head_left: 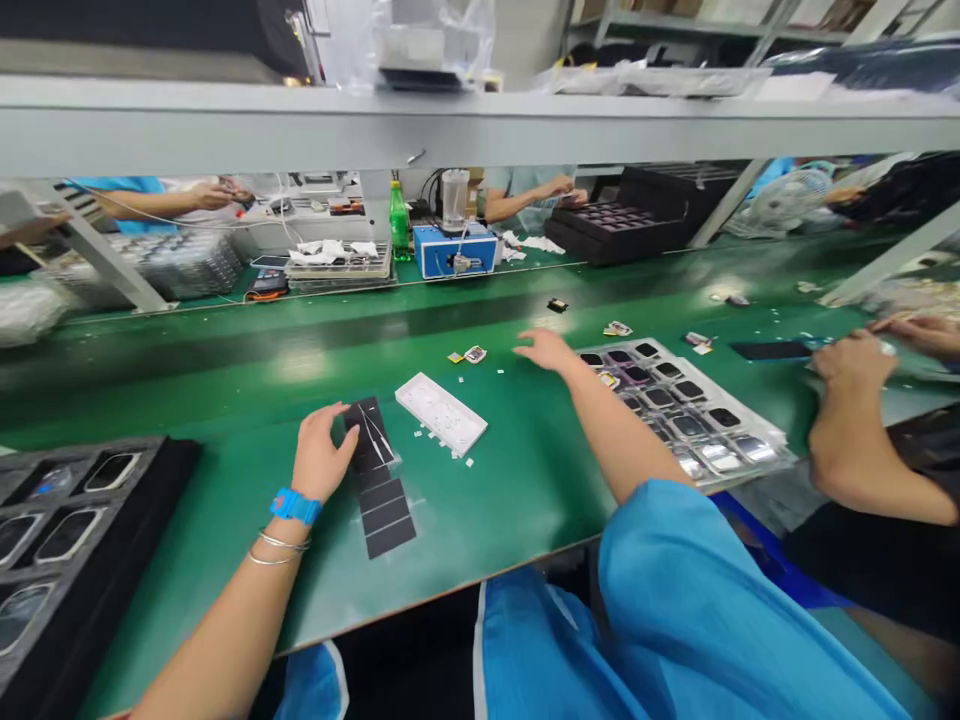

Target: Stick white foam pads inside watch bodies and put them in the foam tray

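My left hand rests at the left edge of a black sheet, thumb and forefinger apart with nothing seen between them. A pair of tweezers lies on that sheet, just right of my fingers. Below it are black strips stuck to the table. My right hand stretches over the bench, its fingers extended and apart, holding nothing that I can see. Its forearm passes by a clear tray of square, dark-screened watch-like pieces. Between my hands lies a white rectangular tray with small white bits around it.
A black foam tray with watch-like pieces stands at left. Small yellow-and-white parts lie ahead. A co-worker's hands are at right beside a dark flat panel. A metal shelf beam crosses overhead; a blue machine stands behind.
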A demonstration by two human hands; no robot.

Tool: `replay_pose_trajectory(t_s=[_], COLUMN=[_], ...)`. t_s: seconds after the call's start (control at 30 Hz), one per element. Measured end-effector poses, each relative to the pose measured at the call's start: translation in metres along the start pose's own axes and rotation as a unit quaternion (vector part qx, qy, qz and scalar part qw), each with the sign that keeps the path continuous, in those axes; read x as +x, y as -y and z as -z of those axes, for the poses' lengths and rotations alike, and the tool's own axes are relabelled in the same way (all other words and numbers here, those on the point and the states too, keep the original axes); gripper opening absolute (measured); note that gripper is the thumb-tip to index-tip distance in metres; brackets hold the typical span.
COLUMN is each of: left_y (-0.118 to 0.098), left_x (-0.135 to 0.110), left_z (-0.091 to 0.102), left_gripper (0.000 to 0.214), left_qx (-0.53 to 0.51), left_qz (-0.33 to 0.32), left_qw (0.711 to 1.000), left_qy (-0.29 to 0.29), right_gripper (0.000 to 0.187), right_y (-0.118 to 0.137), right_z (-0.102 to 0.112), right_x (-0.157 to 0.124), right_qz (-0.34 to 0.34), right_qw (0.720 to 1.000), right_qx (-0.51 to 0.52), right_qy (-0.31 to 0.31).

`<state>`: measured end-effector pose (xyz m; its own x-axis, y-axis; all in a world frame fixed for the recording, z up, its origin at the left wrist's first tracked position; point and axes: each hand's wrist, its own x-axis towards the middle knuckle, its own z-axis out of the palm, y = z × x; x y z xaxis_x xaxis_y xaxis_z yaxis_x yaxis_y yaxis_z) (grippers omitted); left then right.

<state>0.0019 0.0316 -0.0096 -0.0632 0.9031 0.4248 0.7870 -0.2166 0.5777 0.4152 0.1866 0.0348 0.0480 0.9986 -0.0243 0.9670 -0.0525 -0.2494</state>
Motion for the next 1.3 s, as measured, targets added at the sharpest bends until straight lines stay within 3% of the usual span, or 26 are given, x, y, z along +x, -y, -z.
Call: replay_pose_trajectory(t_s=[0.1, 0.17, 0.33, 0.43, 0.5, 0.57, 0.67, 0.77, 0.83, 0.93, 1.03, 1.13, 1.2, 1.3], left_y=[0.016, 0.019, 0.009, 0.000, -0.006, -0.013, -0.024, -0.034, -0.037, -0.038, -0.037, -0.037, -0.038, -0.039], left_x=[-0.006, -0.008, -0.009, -0.008, -0.007, -0.007, -0.009, -0.013, -0.016, -0.018, -0.018, -0.015, -0.014, -0.016], left_z=[-0.009, -0.016, -0.020, -0.017, -0.013, -0.009, -0.001, 0.005, 0.008, 0.009, 0.010, 0.013, 0.015, 0.016], left_gripper=[0.044, 0.041, 0.032, 0.029, 0.031, 0.039, 0.061, 0.070, 0.065, 0.058, 0.057, 0.057, 0.055, 0.056], left_qx=[0.011, 0.008, -0.024, -0.102, -0.191, -0.305, -0.482, -0.573, -0.583, -0.584, -0.579, -0.537, -0.500, -0.486], left_qz=[-0.019, -0.043, -0.070, -0.036, 0.030, 0.105, 0.169, 0.178, 0.177, 0.191, 0.198, 0.179, 0.151, 0.107], left_qw=[1.000, 0.999, 0.996, 0.993, 0.981, 0.945, 0.845, 0.755, 0.739, 0.737, 0.748, 0.805, 0.843, 0.862], left_qy=[0.003, -0.006, -0.049, -0.040, -0.004, 0.047, 0.157, 0.263, 0.287, 0.282, 0.256, 0.178, 0.130, 0.098], right_gripper=[0.062, 0.058, 0.025, 0.035, 0.042, 0.042, 0.046, 0.056, 0.056, 0.053, 0.052, 0.045, 0.030, 0.005], right_y=[0.062, 0.088, 0.110, 0.118, 0.128, 0.142, 0.163, 0.174, 0.176, 0.178, 0.181, 0.182, 0.183, 0.184], right_z=[-0.030, -0.040, -0.037, -0.029, -0.026, -0.029, -0.045, -0.066, -0.076, -0.082, -0.080, -0.077, -0.076, -0.079], right_x=[0.021, 0.029, 0.023, 0.000, -0.025, -0.056, -0.106, -0.144, -0.157, -0.165, -0.166, -0.166, -0.167, -0.168], right_qz=[0.038, 0.035, 0.055, 0.106, 0.158, 0.248, 0.423, 0.495, 0.516, 0.543, 0.563, 0.540, 0.489, 0.430], right_qw=[0.999, 0.999, 0.998, 0.989, 0.976, 0.947, 0.856, 0.799, 0.775, 0.741, 0.732, 0.753, 0.776, 0.799], right_qx=[0.018, 0.018, 0.031, 0.054, 0.074, 0.120, 0.225, 0.268, 0.284, 0.313, 0.315, 0.318, 0.340, 0.375], right_qy=[0.027, 0.033, -0.001, -0.085, -0.131, -0.163, -0.192, -0.211, -0.229, -0.241, -0.220, -0.203, -0.208, -0.191])
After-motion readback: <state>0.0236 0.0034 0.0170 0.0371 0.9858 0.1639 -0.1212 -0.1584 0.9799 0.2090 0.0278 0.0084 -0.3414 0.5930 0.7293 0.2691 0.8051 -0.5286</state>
